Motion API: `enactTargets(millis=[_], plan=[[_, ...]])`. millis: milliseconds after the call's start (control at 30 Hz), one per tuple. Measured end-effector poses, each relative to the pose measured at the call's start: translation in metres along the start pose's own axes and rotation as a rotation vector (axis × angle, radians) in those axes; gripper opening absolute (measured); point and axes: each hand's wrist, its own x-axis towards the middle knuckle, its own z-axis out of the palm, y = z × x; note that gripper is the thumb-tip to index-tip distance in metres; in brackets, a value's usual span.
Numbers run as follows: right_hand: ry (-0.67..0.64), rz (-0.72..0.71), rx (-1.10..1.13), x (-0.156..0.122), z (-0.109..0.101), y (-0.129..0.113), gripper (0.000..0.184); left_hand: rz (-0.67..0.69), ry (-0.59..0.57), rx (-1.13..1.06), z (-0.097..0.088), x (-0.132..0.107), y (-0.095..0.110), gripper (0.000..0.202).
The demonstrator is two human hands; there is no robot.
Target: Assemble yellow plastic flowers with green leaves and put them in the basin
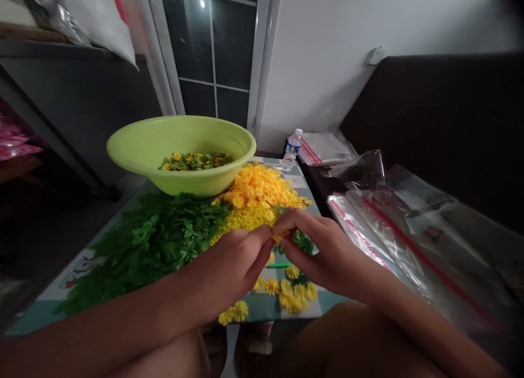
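My left hand [237, 258] and my right hand [321, 247] meet over the near part of the table, fingertips pinched together. Between them sits a small orange-yellow artificial flower [280, 237], partly covered by the fingers. Just beyond lies a heap of orange artificial flower heads [262, 184], with lighter yellow ones [249, 217] in front. Loose yellow flower heads [292, 299] lie below my hands, near a thin green stick [278, 265]. Left of my hands spreads a big pile of green artificial leaves [164, 231].
A large lime-green basin [196, 184] holding leaves and flowers stands at the table's back left. Behind the flower heap is a water bottle [291, 151]. Clear plastic bags [380, 231] with red strips lie on the dark seat at right. The checked tablecloth [266, 311] ends near my knees.
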Motion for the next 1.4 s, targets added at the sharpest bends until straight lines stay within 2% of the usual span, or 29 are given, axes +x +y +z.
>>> enactTargets(millis=[267,467,633,767,933,1100,1233,1400], plan=[[0.031,-0.037,0.061,0.004,0.002,0.003,0.011,-0.015,-0.031,0.024,-0.003,0.001,0.001,0.023],[0.000,0.024,0.125,0.007,0.002,0.002,0.003,0.012,0.039,-0.024,-0.001,0.000,-0.003,0.019],[-0.034,0.042,0.158,0.008,0.002,0.000,0.012,-0.019,0.058,-0.057,0.003,-0.001,-0.008,0.020],[0.020,0.021,0.100,0.009,0.003,-0.001,0.012,-0.007,0.058,-0.050,0.001,-0.001,-0.007,0.021],[0.075,-0.045,0.063,0.009,0.005,-0.002,0.011,-0.007,0.003,0.010,-0.004,-0.002,-0.002,0.019],[0.165,-0.152,-0.083,0.004,0.006,-0.005,0.015,0.079,0.074,0.038,-0.004,-0.004,0.001,0.017],[0.190,-0.189,-0.181,0.002,0.005,-0.010,0.014,0.178,0.077,0.124,-0.002,-0.006,-0.003,0.015],[0.176,-0.156,-0.085,0.003,0.005,-0.013,0.014,0.328,0.099,0.343,0.000,-0.009,-0.011,0.016]])
